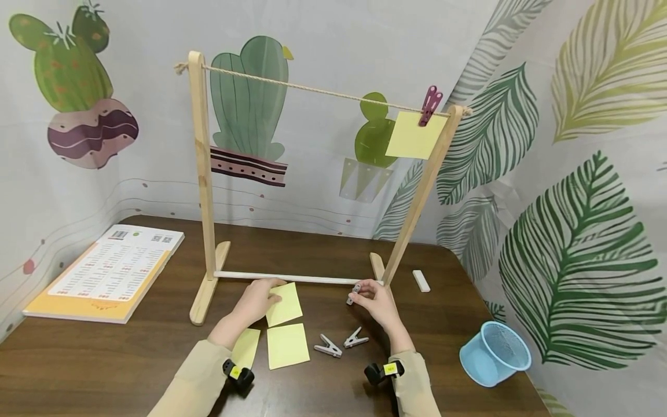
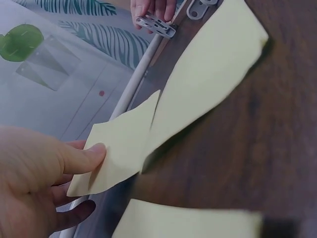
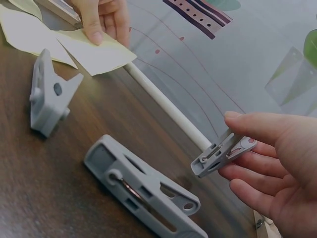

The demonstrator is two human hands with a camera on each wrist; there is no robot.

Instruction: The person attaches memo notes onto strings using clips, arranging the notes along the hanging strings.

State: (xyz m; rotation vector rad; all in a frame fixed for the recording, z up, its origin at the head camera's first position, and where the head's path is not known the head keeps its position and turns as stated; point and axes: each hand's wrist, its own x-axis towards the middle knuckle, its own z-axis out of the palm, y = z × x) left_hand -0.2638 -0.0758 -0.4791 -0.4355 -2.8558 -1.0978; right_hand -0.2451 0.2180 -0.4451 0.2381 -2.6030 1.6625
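Observation:
My left hand (image 1: 255,302) pinches a yellow sticky note (image 1: 286,306) at its edge, thumb on top in the left wrist view. A second yellow note (image 1: 288,346) lies just in front of it, and another note (image 1: 245,347) is partly hidden by my left forearm. Between the thumb and fingers of my right hand (image 1: 379,301) is a grey clothespin (image 3: 223,154). Two more grey clothespins, one to the left (image 1: 328,346) and one to the right (image 1: 356,337), lie on the table nearer to me.
A wooden frame (image 1: 204,174) carries a rope (image 1: 312,90); a maroon clothespin (image 1: 429,107) holds a yellow note (image 1: 414,138) near its right end. A white bar (image 1: 292,278) joins the posts. Around it are a book (image 1: 104,272), a white block (image 1: 421,281) and a blue basket (image 1: 482,362).

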